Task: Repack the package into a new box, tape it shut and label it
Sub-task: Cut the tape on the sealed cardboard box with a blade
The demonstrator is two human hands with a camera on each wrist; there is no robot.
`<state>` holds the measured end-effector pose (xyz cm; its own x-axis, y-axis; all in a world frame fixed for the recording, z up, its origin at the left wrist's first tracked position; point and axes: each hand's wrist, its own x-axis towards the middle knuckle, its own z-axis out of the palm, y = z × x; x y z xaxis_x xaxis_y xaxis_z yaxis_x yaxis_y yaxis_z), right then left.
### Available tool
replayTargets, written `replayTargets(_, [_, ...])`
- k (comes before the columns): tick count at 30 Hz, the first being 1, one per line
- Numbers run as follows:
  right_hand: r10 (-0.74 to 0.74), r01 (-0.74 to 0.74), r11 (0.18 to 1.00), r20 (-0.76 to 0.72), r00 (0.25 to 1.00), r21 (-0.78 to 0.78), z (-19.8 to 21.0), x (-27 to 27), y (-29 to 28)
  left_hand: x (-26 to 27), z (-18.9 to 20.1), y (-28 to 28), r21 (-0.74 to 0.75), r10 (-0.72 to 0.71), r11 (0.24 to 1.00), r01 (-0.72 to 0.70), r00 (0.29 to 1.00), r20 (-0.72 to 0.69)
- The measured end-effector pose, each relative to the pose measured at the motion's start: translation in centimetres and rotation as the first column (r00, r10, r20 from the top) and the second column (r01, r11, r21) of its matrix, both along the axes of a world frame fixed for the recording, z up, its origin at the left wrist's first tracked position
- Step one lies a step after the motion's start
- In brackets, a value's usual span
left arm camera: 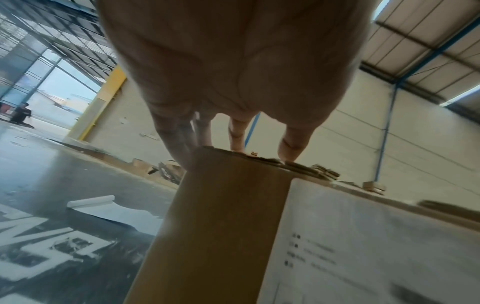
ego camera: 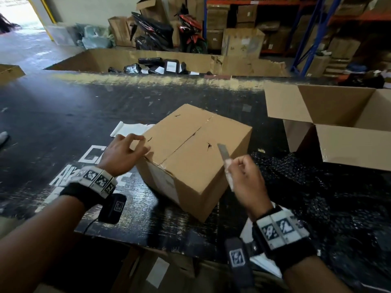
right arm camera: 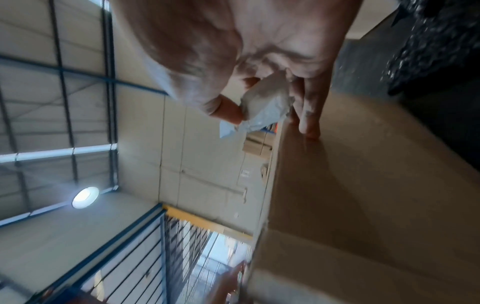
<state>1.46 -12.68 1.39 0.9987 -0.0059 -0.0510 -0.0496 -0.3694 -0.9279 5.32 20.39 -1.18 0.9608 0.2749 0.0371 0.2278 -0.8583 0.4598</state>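
Note:
A closed cardboard box [ego camera: 196,149] with a taped centre seam sits skewed on the black table [ego camera: 63,115]. A white label [left arm camera: 363,236] covers its near side. My left hand [ego camera: 124,153] is at the box's near-left top corner, fingertips [left arm camera: 292,150] touching the top edge. My right hand [ego camera: 245,178] hovers at the box's near-right edge. It grips a cutter with a white-wrapped handle [right arm camera: 265,102] and a bare blade [ego camera: 223,152] that points up over the box top. An empty cardboard box [ego camera: 355,146] stands open at the right.
Black bubble wrap [ego camera: 296,172] lies heaped right of the closed box. A curled white paper strip [ego camera: 131,129] lies behind my left hand. A big carton [ego camera: 95,60] of black parcels stands beyond the table's far edge, before shelving and stacked boxes.

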Motion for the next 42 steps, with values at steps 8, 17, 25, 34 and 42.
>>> replayTargets(8, [-0.022,0.025,0.997,-0.041,0.999,0.076,-0.6,6.8,-2.8,-11.2,-0.8,-4.1,-0.205,-0.014,0.978,0.031,0.996,0.086])
replayTargets(17, [-0.156,0.151,0.986,0.084,0.984,0.068,-2.7,4.6,-5.1,-15.7,-0.7,-10.4,-0.441,-0.059,0.894,0.078,0.997,0.055])
replayTargets(25, [-0.241,0.229,0.968,0.132,0.961,0.098,-2.2,6.7,-6.6,-14.7,0.5,-11.5,-0.087,-0.246,0.964,0.25,0.968,0.048])
replayTargets(34, [-0.265,0.239,0.943,0.09,0.96,0.231,-4.9,-1.0,-6.9,-1.9,9.3,-15.4,0.124,-0.58,0.81,0.574,0.815,0.017])
replayTargets(42, [-0.25,0.231,0.927,0.027,0.968,0.297,-6.1,-2.7,-6.1,5.7,7.4,-22.0,0.34,-0.625,0.657,0.673,0.738,-0.253])
